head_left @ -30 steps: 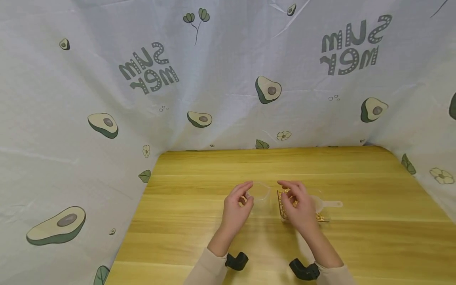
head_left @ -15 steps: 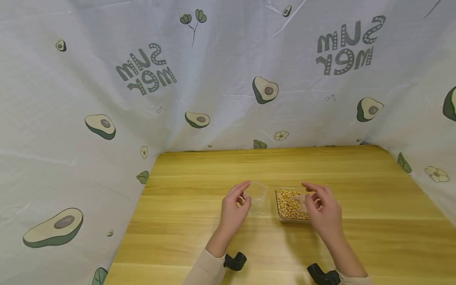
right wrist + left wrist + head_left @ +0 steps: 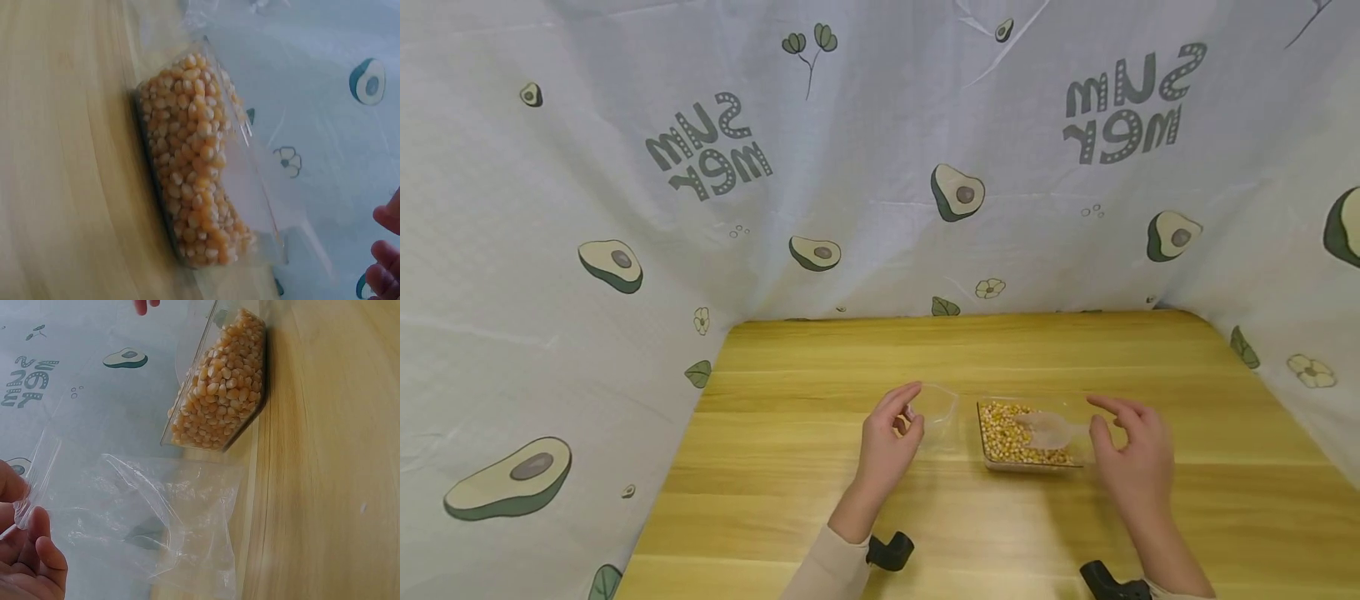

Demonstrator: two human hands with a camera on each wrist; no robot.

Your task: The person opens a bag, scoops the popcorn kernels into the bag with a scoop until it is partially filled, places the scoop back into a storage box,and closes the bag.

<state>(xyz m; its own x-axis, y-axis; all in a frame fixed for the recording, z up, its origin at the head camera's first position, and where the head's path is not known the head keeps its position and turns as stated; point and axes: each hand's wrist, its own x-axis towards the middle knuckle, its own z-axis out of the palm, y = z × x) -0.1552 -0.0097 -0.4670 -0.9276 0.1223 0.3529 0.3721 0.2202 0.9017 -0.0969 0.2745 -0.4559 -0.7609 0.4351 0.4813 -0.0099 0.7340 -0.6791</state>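
My left hand [image 3: 889,437] pinches the edge of a clear plastic bag [image 3: 169,519] between thumb and fingers. The bag hangs down with its mouth partly spread. To the bag's right stands a clear rectangular container [image 3: 1030,468] filled with corn kernels [image 3: 187,156]. A translucent white scoop [image 3: 1047,430] lies on the kernels, its handle [image 3: 317,247] sticking out past the right rim. Just right of that handle is my right hand [image 3: 1138,454], thumb and fingers parted and holding nothing. A gap shows between its fingertips and the handle in the right wrist view.
Bag and container stand on a wooden table [image 3: 790,400]. A white curtain [image 3: 865,125] printed with avocados hangs behind and at both sides of it. Black curved wrist mounts [image 3: 891,552] are strapped at both cuffs. A small white speck [image 3: 364,507] lies on the wood.
My right hand has moved right, from over the container's left part to beyond its right rim, uncovering the kernels and scoop. The left hand stays nearly in place, pinching the bag.
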